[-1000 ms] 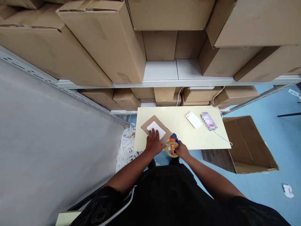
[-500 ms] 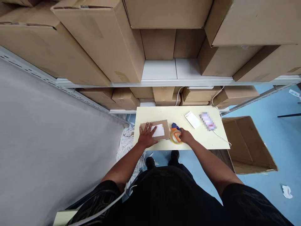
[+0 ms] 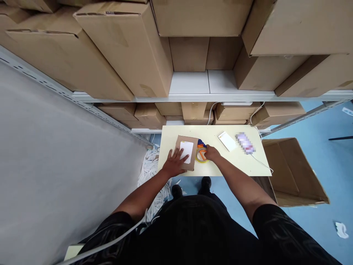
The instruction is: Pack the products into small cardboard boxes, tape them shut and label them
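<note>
A small flat cardboard box lies on the pale yellow table, a white label on its top. My left hand rests on the box's left and near part, its fingers spread over the cardboard and the label's edge. Just right of the box, my right hand is closed around a tape dispenser with blue and orange parts and a roll of yellowish tape. The dispenser's far end touches or nearly touches the box's right edge. My fingers hide its handle.
Farther right on the table lie a white card-like packet and a blurred-out phone with a cable. Cardboard boxes fill the shelves ahead. An open carton stands on the floor at right, shredded paper at left.
The small box has turned from lying crosswise to standing lengthwise away from me. My left hand has shifted with it, and the tape dispenser has moved slightly left, against or beside the box.
</note>
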